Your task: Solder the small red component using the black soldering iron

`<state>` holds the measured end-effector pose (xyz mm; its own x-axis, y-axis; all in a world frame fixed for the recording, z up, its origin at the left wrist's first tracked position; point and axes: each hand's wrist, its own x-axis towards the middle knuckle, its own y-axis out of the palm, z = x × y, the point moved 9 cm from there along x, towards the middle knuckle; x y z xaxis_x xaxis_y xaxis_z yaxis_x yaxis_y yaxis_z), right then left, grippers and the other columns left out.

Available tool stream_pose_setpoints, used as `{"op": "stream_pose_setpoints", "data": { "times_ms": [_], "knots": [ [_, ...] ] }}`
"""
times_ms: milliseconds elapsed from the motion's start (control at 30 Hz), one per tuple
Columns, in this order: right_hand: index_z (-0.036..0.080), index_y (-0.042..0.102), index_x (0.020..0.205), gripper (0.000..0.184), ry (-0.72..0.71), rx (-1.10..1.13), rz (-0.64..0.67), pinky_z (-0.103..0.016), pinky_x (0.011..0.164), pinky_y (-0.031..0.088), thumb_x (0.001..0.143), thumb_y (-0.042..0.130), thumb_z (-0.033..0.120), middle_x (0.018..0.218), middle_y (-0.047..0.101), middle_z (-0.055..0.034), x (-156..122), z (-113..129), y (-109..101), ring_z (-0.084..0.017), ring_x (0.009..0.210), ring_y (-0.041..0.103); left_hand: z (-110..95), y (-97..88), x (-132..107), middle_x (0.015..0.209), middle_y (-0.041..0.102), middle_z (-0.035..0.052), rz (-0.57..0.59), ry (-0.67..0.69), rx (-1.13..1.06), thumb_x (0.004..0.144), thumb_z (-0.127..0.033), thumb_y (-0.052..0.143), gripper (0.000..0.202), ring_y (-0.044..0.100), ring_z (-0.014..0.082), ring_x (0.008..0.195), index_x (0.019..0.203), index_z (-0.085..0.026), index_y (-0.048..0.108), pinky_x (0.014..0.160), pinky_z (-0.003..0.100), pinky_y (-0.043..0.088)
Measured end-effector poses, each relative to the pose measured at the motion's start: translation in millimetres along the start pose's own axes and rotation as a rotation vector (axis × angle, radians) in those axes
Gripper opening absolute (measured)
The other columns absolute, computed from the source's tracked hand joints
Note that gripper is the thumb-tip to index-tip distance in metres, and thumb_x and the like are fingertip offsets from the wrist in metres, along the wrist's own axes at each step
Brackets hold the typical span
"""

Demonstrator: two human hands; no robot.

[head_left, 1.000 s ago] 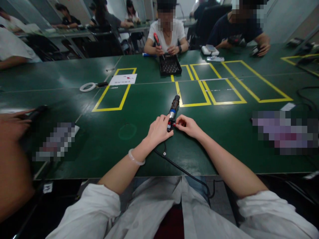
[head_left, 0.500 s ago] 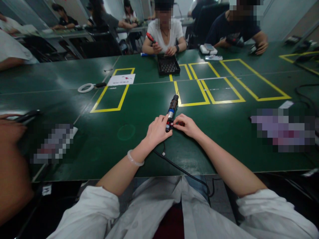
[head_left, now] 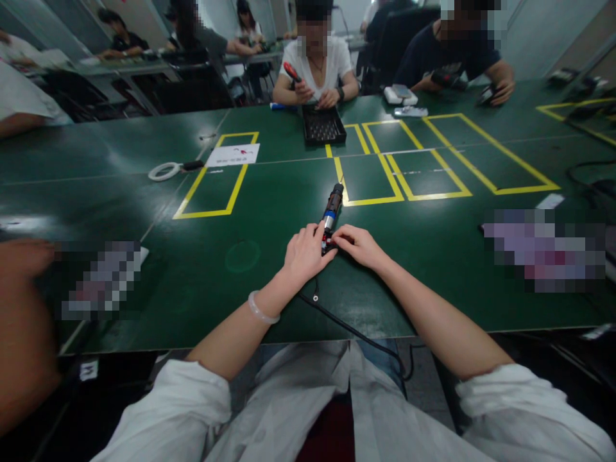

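Note:
In the middle of the green table lies a slim cylindrical power tool, black and brown at the far end with a blue band and a silver section. A thin shaft points away from me. My left hand lies over its near end, fingers on one side and thumb below, holding it. My right hand is pinched against small red and dark parts at that near end; what its fingertips grip is hidden. A black cord runs from under my left hand over the table edge, beside a ring terminal.
Yellow tape outlines mark the table. A white sheet and a white ring with a black handle lie left. A person opposite holds a red-handled tool over a black tray. A neighbour's arm is at left.
My right hand has shifted slightly, and the dark red piece seen beneath its fingers is now hidden. My left hand stays on the tool. The neighbour's hand at left has moved.

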<state>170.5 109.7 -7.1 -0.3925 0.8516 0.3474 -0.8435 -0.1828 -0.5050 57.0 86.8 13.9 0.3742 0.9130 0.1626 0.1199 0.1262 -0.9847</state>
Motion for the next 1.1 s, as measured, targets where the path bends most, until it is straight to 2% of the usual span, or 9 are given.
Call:
{"op": "stream_pose_setpoints", "data": {
  "times_ms": [200, 400, 567, 667, 767, 867, 967, 1100],
  "knots": [
    [0.018, 0.063, 0.093, 0.013, 0.04, 0.048, 0.029, -0.029, 0.074, 0.044, 0.092, 0.053, 0.026, 0.088, 0.067, -0.0033, 0, -3, 3, -0.016, 0.076, 0.059, 0, -0.9, 4, 0.118, 0.057, 0.0147, -0.014, -0.065, -0.005, 0.095, -0.047, 0.05, 0.054, 0.058, 0.0277, 0.104, 0.139, -0.015, 0.047, 0.087, 0.036, 0.042],
    [0.017, 0.061, 0.095, 0.014, 0.057, 0.095, 0.022, -0.027, 0.071, 0.044, 0.09, 0.055, 0.028, 0.086, 0.067, -0.0025, 0, -4, 2, -0.014, 0.071, 0.057, 4, -2.3, 5, 0.119, 0.056, 0.0149, -0.014, -0.063, -0.001, 0.094, -0.046, 0.051, 0.054, 0.056, 0.0288, 0.106, 0.138, -0.015, 0.048, 0.086, 0.036, 0.044],
    [0.017, 0.061, 0.097, 0.017, 0.08, 0.108, 0.042, -0.025, 0.066, 0.042, 0.09, 0.056, 0.032, 0.081, 0.064, -0.0007, -1, -9, 3, -0.012, 0.066, 0.053, 14, -1.6, 5, 0.122, 0.055, 0.0152, 0.004, -0.053, 0.013, 0.095, -0.05, 0.05, 0.057, 0.056, 0.0293, 0.106, 0.142, -0.017, 0.045, 0.085, 0.037, 0.045],
    [0.017, 0.06, 0.097, 0.018, 0.099, 0.137, 0.046, -0.025, 0.065, 0.043, 0.09, 0.056, 0.033, 0.08, 0.064, -0.0006, -2, -12, 3, -0.012, 0.066, 0.054, 28, -1.8, 5, 0.125, 0.054, 0.0152, 0.023, -0.057, 0.041, 0.095, -0.051, 0.049, 0.06, 0.056, 0.0297, 0.107, 0.146, -0.019, 0.042, 0.085, 0.038, 0.046],
    [0.017, 0.061, 0.097, 0.019, 0.108, 0.158, 0.047, -0.026, 0.067, 0.044, 0.09, 0.056, 0.033, 0.081, 0.064, -0.0014, -2, -13, 3, -0.013, 0.069, 0.057, 51, -3.4, 4, 0.13, 0.052, 0.016, 0.05, -0.097, 0.073, 0.096, -0.052, 0.046, 0.062, 0.055, 0.0309, 0.11, 0.149, -0.02, 0.039, 0.087, 0.039, 0.047],
    [0.016, 0.062, 0.095, 0.02, 0.104, 0.156, 0.052, -0.026, 0.068, 0.044, 0.09, 0.055, 0.034, 0.08, 0.064, -0.0017, -2, -13, 2, -0.013, 0.069, 0.057, 83, -6.5, 2, 0.132, 0.051, 0.0168, 0.073, -0.165, 0.101, 0.096, -0.054, 0.042, 0.063, 0.055, 0.0326, 0.112, 0.15, -0.02, 0.038, 0.089, 0.041, 0.047],
    [0.016, 0.063, 0.093, 0.02, 0.099, 0.143, 0.059, -0.025, 0.068, 0.043, 0.09, 0.055, 0.034, 0.079, 0.064, -0.0016, -2, -11, 3, -0.013, 0.069, 0.057, 124, -9.1, 0, 0.134, 0.05, 0.0185, 0.093, -0.244, 0.123, 0.096, -0.056, 0.039, 0.066, 0.055, 0.0351, 0.114, 0.151, -0.02, 0.037, 0.091, 0.044, 0.048],
    [0.015, 0.063, 0.091, 0.019, 0.105, 0.13, 0.068, -0.025, 0.067, 0.042, 0.09, 0.055, 0.033, 0.078, 0.065, -0.0014, -2, -10, 3, -0.012, 0.068, 0.055, 190, -11.8, -2, 0.136, 0.048, 0.0216, 0.115, -0.359, 0.142, 0.096, -0.056, 0.038, 0.069, 0.053, 0.0381, 0.118, 0.152, -0.017, 0.037, 0.093, 0.047, 0.046]
  ]
}}
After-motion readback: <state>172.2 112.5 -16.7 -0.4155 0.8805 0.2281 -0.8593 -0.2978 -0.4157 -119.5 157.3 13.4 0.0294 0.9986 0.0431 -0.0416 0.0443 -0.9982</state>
